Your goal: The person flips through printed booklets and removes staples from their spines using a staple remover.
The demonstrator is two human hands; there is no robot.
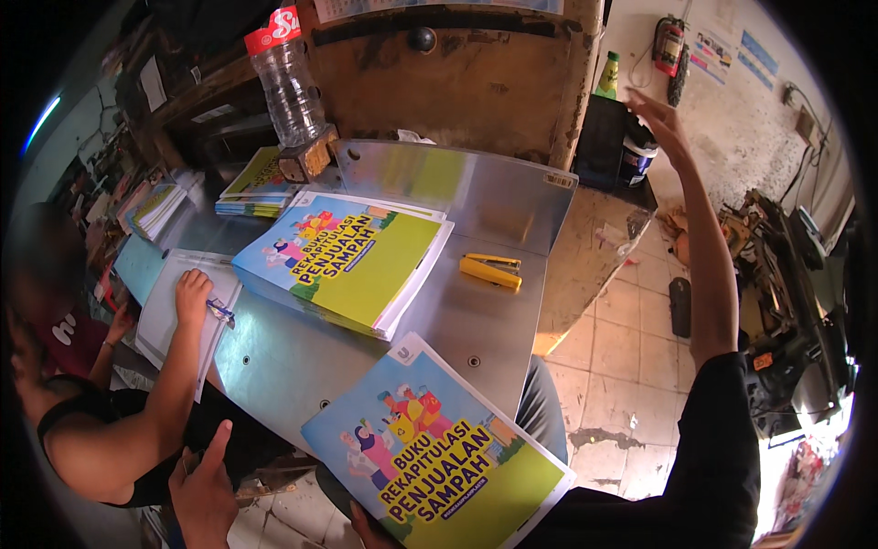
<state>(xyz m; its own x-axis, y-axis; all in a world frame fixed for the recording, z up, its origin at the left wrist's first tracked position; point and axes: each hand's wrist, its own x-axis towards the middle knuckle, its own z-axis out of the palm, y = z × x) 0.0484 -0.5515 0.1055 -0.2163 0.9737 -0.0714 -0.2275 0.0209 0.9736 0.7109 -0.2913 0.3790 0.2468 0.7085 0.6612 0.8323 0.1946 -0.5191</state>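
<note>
My right arm, in a black sleeve, is raised on the right. My right hand (660,123) is up in the air with fingers stretched out and nothing in them. In the picture it overlaps the area beside a green bottle (608,75). At the lower left, my left hand (203,494) has a finger stretched upward, and it holds nothing that I can see. A booklet (439,448) with a blue and green illustrated cover lies tilted at the table's near edge, over my lap. Beyond it, a thick stack of matching booklets (352,256) rests on the metal tabletop (283,366).
A yellow stapler (491,271) lies right of the stack. Behind stand a clear plastic jar (288,91) on a wooden block and more booklets (251,188). At left, a co-worker's hand (192,295) rests on papers (169,320). Piled items (777,284) line the right.
</note>
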